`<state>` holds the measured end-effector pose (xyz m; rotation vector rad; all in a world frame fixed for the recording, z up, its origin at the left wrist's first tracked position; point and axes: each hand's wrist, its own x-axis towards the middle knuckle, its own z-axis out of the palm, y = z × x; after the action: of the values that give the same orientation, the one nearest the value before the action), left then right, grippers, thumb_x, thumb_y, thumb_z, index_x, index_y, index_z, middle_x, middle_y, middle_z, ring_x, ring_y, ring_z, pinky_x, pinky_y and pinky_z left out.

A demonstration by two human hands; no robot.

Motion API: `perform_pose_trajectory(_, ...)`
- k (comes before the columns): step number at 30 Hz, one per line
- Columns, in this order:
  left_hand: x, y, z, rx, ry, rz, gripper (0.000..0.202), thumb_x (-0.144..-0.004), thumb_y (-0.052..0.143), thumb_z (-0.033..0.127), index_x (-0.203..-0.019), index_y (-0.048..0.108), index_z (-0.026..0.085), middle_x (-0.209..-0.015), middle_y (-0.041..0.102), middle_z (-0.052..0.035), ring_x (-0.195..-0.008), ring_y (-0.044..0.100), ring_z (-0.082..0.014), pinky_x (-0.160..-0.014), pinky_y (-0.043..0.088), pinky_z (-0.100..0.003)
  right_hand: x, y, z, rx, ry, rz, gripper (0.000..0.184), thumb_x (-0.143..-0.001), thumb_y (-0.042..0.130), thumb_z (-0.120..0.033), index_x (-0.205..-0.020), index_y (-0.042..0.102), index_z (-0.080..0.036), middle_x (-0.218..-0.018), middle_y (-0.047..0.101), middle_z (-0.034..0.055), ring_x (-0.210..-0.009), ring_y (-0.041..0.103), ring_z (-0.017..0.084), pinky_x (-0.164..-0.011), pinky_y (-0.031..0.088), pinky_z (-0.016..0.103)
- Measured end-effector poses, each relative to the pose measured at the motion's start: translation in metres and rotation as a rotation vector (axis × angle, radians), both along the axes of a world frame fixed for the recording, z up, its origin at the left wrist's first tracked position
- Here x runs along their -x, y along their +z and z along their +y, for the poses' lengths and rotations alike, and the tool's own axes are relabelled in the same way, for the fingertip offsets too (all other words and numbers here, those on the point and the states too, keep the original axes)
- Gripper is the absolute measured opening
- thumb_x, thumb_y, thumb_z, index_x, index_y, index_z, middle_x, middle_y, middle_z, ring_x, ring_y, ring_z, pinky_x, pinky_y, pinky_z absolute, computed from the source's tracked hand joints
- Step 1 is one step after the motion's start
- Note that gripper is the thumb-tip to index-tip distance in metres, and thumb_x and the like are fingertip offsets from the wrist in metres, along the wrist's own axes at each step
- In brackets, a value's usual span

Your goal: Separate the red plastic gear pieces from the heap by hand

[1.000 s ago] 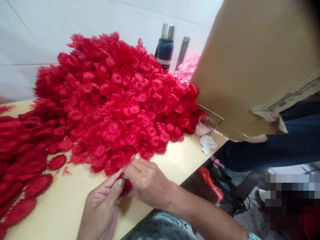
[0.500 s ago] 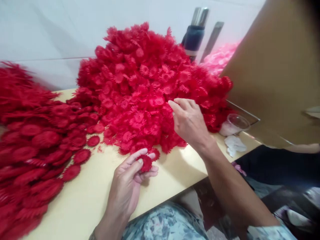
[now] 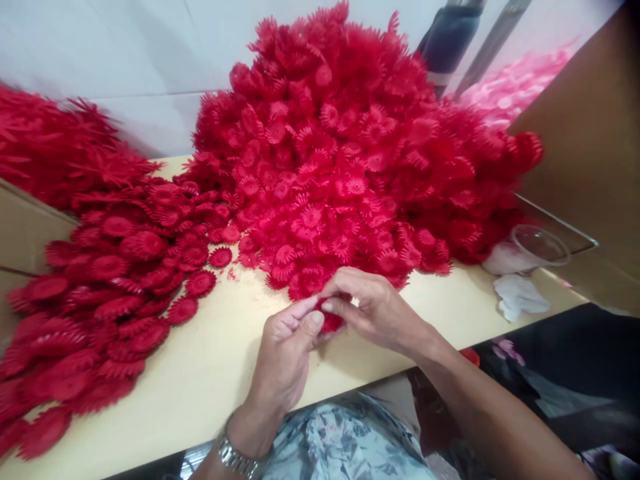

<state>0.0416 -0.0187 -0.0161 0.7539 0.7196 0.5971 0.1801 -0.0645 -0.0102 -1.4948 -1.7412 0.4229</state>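
My left hand [image 3: 284,350] and my right hand [image 3: 373,308] meet over the front edge of a pale wooden table [image 3: 210,380]. Both pinch one small red plastic flower piece [image 3: 330,321] between thumb and fingers. Just behind them rises a big heap of red spiky flower pieces [image 3: 350,153]. Flatter red round flower discs [image 3: 110,287] lie spread on the left of the table.
A clear plastic cup [image 3: 537,245] and a crumpled white tissue [image 3: 520,297] sit at the right. A cardboard box [image 3: 590,160] stands beyond them. A dark flask [image 3: 447,33] and pink petals [image 3: 510,87] are behind the heap. Cardboard [image 3: 25,233] edges the left.
My right hand came back from the red heap to my left hand, and both now pinch the red piece together. The view shifted left and down.
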Motion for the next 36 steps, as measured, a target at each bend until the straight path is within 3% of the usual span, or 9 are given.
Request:
perform_pose_trajectory(4, -0.001, -0.003, 0.0, -0.073, 0.075, 0.084, 0.027, -0.064, 0.072, 0.017, -0.091, 0.071, 0.013, -0.073, 0.072, -0.0044, -0.069, 0.066, -0.0162, -0.071, 0.055, -0.029, 0.012, -0.004, 0.001, -0.116, -0.118, -0.214, 0.015, -0.087, 0.041, -0.01, -0.082, 0.054, -0.016, -0.073, 0.058, 0.0042, -0.069, 0.053, 0.015, -0.064, 0.043, 0.025)
perform_pose_trajectory(7, 0.002, 0.001, 0.0, -0.054, 0.109, 0.117, 0.026, -0.064, 0.07, 0.017, -0.09, 0.071, 0.012, -0.069, 0.072, -0.0039, -0.061, 0.066, -0.0161, -0.065, 0.056, -0.03, 0.009, -0.006, 0.007, -0.269, -0.297, -0.411, 0.019, -0.085, 0.039, -0.007, -0.08, 0.055, -0.015, -0.069, 0.057, 0.0057, -0.068, 0.053, 0.017, -0.063, 0.043, 0.027)
perform_pose_trajectory(11, 0.007, 0.012, 0.002, 0.017, 0.108, 0.151, 0.024, -0.063, 0.07, 0.015, -0.087, 0.069, 0.009, -0.066, 0.071, -0.0048, -0.058, 0.067, -0.0176, -0.061, 0.056, -0.028, -0.034, 0.01, 0.027, -0.352, -0.609, -0.601, 0.025, -0.084, 0.035, -0.006, -0.084, 0.058, -0.016, -0.071, 0.057, 0.0067, -0.068, 0.051, 0.018, -0.061, 0.042, 0.029)
perform_pose_trajectory(14, 0.01, 0.014, 0.005, 0.08, 0.082, 0.126, 0.023, -0.067, 0.069, 0.017, -0.088, 0.067, 0.009, -0.071, 0.072, -0.0075, -0.065, 0.068, -0.0196, -0.063, 0.056, -0.028, -0.064, 0.027, 0.036, -0.295, -0.699, -0.688, 0.025, -0.085, 0.036, -0.011, -0.091, 0.06, -0.017, -0.085, 0.059, 0.0104, -0.082, 0.051, 0.023, -0.071, 0.042, 0.037)
perform_pose_trajectory(17, 0.013, 0.012, 0.008, 0.125, 0.064, 0.054, 0.022, -0.072, 0.065, 0.019, -0.09, 0.067, 0.008, -0.077, 0.072, -0.0102, -0.072, 0.069, -0.0216, -0.068, 0.056, -0.031, -0.058, 0.033, 0.03, -0.303, -0.599, -0.607, 0.019, -0.086, 0.043, -0.018, -0.096, 0.059, -0.018, -0.093, 0.059, 0.0111, -0.089, 0.05, 0.024, -0.077, 0.041, 0.04)
perform_pose_trajectory(21, 0.013, 0.009, 0.006, 0.115, 0.038, -0.034, 0.019, -0.072, 0.063, 0.016, -0.09, 0.069, 0.009, -0.083, 0.072, -0.0094, -0.076, 0.068, -0.0197, -0.073, 0.055, -0.033, -0.012, 0.015, 0.01, -0.143, -0.143, -0.299, 0.011, -0.081, 0.058, -0.023, -0.09, 0.057, -0.017, -0.079, 0.058, 0.0054, -0.078, 0.051, 0.018, -0.069, 0.044, 0.03)
perform_pose_trajectory(23, 0.012, 0.009, 0.003, 0.077, 0.008, -0.023, 0.02, -0.07, 0.065, 0.014, -0.09, 0.07, 0.011, -0.08, 0.073, -0.0075, -0.073, 0.067, -0.0175, -0.073, 0.055, -0.03, 0.005, 0.005, 0.005, -0.045, -0.029, -0.203, 0.007, -0.079, 0.06, -0.021, -0.082, 0.055, -0.016, -0.073, 0.055, 0.0025, -0.071, 0.049, 0.015, -0.063, 0.042, 0.026)
perform_pose_trajectory(30, 0.009, 0.005, -0.001, -0.08, 0.004, 0.069, 0.026, -0.067, 0.068, 0.013, -0.092, 0.071, 0.013, -0.086, 0.072, -0.0069, -0.082, 0.065, -0.0202, -0.074, 0.054, -0.03, 0.007, -0.001, 0.002, -0.001, 0.039, -0.028, 0.007, -0.084, 0.051, -0.012, -0.079, 0.054, -0.016, -0.07, 0.054, 0.0007, -0.067, 0.049, 0.012, -0.06, 0.039, 0.022)
perform_pose_trajectory(36, 0.012, -0.008, -0.004, -0.199, 0.063, 0.148, 0.024, -0.075, 0.061, 0.017, -0.097, 0.07, 0.015, -0.086, 0.072, -0.0056, -0.079, 0.064, -0.0179, -0.073, 0.053, -0.028, 0.025, -0.01, 0.001, -0.1, -0.138, -0.36, 0.019, -0.085, 0.038, -0.008, -0.08, 0.055, -0.015, -0.071, 0.056, 0.0063, -0.069, 0.05, 0.018, -0.064, 0.041, 0.029)
